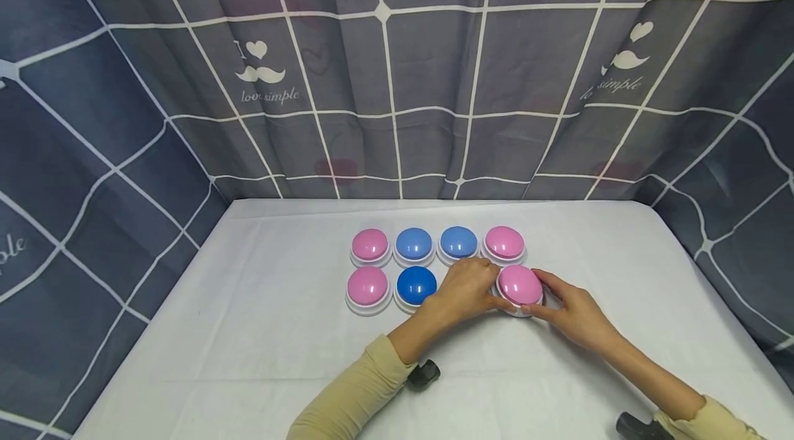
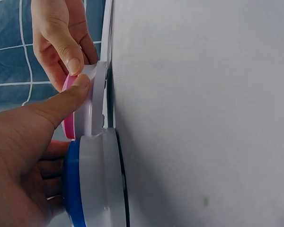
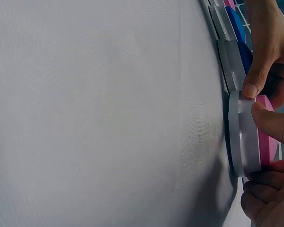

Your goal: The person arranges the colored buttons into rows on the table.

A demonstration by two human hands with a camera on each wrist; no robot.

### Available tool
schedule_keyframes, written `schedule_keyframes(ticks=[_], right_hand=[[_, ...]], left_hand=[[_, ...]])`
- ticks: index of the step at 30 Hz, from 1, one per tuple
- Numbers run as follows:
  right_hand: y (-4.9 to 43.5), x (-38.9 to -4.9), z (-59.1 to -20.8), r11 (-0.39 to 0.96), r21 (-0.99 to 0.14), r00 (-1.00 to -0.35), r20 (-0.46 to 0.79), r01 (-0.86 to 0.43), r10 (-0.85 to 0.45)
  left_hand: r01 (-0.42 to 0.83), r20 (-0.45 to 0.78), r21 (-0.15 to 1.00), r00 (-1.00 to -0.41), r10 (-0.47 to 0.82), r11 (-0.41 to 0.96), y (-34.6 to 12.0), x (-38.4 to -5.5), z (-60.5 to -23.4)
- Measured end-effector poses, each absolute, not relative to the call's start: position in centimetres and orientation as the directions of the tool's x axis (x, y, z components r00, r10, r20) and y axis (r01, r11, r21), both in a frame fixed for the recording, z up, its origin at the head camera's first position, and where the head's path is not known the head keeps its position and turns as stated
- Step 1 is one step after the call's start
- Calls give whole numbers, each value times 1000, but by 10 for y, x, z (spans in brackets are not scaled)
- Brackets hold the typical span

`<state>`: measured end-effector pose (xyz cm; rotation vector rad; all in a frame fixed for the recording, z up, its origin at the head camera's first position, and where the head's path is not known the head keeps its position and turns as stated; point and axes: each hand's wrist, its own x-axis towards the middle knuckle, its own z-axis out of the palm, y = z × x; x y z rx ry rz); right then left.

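A pink dome push button (image 1: 520,284) with a white round base stands at the right end of the front row on the table. My left hand (image 1: 469,290) holds its left side, the thumb on the white base near the front. From the right, my right hand (image 1: 575,312) grips the same button, thumb in front and fingers around the far side. Both thumbs nearly meet at its rim. Under my left hand a blue button (image 2: 74,182) is mostly hidden in the head view. Left of that hand sits another blue button (image 1: 416,285).
A pink button (image 1: 367,285) ends the front row at left. Behind runs a second row: pink (image 1: 369,245), blue (image 1: 413,243), blue (image 1: 458,241) and pink buttons (image 1: 504,242). A white cloth covers the table (image 1: 260,330); a grey checked curtain (image 1: 347,74) surrounds it.
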<state>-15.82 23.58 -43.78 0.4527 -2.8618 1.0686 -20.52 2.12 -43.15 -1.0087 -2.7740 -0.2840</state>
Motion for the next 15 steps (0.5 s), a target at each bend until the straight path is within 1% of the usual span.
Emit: schedule_keyframes(ticks=[4, 9, 15], right_hand=[[237, -159, -439, 725, -625, -956, 158, -290, -246], [237, -160, -441, 722, -635, -960, 138, -274, -243], [236, -160, -442, 722, -635, -959, 129, -275, -252]], left_hand=[[648, 214, 96, -755, 620, 756, 24, -207, -430], [638, 197, 72, -763, 616, 767, 25, -207, -430], [628, 178, 97, -775, 607, 772, 24, -207, -432]])
